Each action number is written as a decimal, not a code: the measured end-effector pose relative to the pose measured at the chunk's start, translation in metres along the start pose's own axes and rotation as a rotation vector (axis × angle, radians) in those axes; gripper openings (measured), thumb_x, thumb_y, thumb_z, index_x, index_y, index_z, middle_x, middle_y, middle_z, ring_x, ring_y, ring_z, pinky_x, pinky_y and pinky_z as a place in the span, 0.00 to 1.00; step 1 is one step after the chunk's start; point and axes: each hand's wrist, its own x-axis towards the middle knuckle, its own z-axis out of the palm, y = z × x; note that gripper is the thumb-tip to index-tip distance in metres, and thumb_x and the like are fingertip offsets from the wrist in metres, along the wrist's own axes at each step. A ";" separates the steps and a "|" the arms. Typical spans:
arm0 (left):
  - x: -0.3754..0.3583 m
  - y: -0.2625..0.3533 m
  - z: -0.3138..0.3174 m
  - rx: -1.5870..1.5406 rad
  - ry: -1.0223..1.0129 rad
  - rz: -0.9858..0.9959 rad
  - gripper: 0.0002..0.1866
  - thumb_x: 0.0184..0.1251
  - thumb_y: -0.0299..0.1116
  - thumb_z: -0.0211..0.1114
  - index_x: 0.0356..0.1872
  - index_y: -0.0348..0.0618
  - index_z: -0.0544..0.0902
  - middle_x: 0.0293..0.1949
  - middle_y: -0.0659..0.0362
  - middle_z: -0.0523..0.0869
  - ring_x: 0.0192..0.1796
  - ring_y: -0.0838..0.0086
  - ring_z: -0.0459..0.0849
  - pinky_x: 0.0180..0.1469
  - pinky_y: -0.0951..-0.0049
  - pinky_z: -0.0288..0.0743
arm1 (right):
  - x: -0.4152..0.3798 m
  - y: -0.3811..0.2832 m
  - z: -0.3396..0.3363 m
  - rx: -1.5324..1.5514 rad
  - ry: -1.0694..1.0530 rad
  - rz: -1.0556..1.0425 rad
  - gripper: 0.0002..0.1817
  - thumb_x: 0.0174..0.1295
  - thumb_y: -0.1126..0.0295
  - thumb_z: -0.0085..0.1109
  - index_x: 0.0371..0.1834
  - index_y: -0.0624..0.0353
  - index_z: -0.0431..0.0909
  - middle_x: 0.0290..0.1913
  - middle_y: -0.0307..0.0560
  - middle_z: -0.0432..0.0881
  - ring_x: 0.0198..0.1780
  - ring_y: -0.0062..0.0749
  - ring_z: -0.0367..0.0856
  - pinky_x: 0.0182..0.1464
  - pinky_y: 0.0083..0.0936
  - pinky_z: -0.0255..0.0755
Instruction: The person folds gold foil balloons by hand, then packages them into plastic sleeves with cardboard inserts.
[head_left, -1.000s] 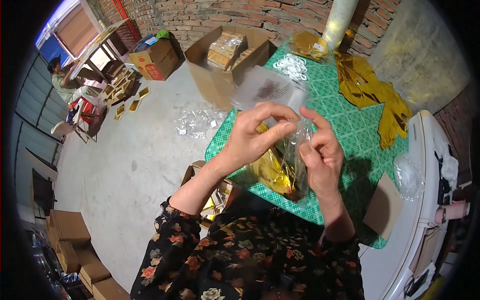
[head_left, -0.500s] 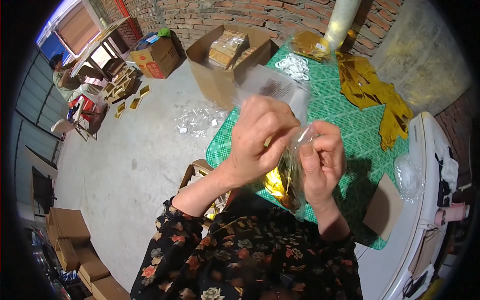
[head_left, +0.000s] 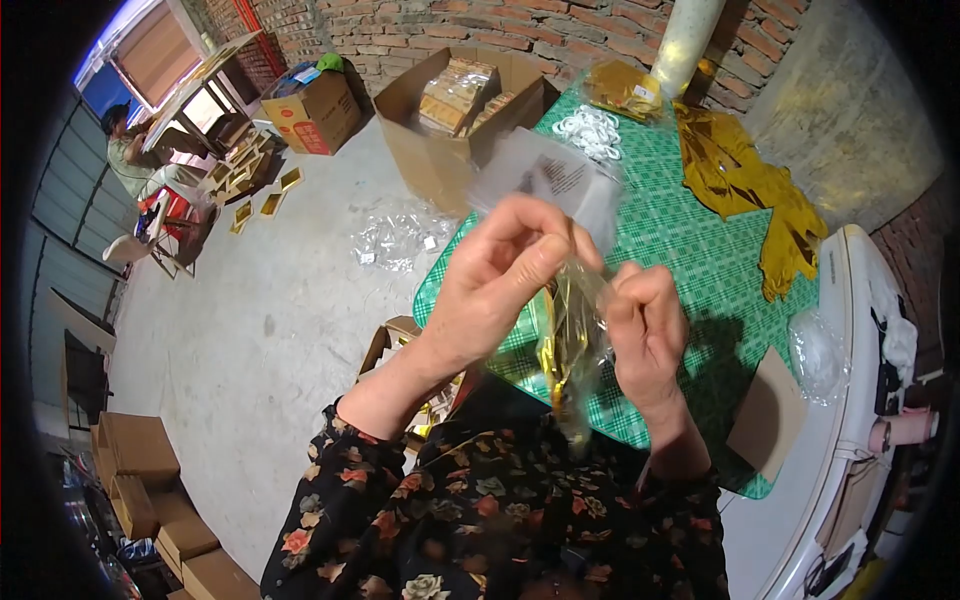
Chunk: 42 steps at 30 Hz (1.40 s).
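Green checked cloth covers the desk (head_left: 650,230), white rings (head_left: 588,133) heaped near its far edge. Over its near-left edge, the left hand (head_left: 515,270) pinches the top of a clear bag (head_left: 572,340) holding gold foil — the right hand (head_left: 645,325), fingers curled, grips its side.

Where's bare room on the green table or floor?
Table: middle patch between white rings, gold sheet, brown board and right hand. Floor: wide stretch between stacked cartons and small open carton. Crowded: table's far edge, rings plus gold pack; left side, printed bag and hands.
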 end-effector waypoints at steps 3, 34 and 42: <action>-0.003 0.002 -0.005 0.192 -0.016 -0.088 0.07 0.82 0.32 0.59 0.48 0.39 0.76 0.43 0.58 0.83 0.41 0.77 0.82 0.47 0.75 0.76 | -0.003 0.003 -0.004 0.140 -0.154 0.190 0.19 0.70 0.57 0.70 0.46 0.59 0.72 0.29 0.35 0.69 0.27 0.18 0.64 0.30 0.20 0.62; -0.003 0.025 -0.058 0.809 -0.171 -0.132 0.23 0.64 0.40 0.79 0.51 0.40 0.78 0.18 0.60 0.74 0.19 0.73 0.71 0.23 0.71 0.60 | -0.004 -0.006 -0.015 0.435 -0.223 0.719 0.12 0.74 0.62 0.64 0.45 0.60 0.85 0.35 0.41 0.86 0.39 0.24 0.84 0.43 0.27 0.78; 0.001 0.054 -0.059 0.981 -0.795 -0.482 0.17 0.69 0.42 0.74 0.51 0.43 0.84 0.24 0.47 0.82 0.28 0.54 0.83 0.32 0.58 0.73 | -0.004 0.001 -0.038 0.020 -0.482 0.581 0.13 0.71 0.61 0.68 0.39 0.57 0.77 0.22 0.38 0.81 0.22 0.16 0.74 0.26 0.20 0.67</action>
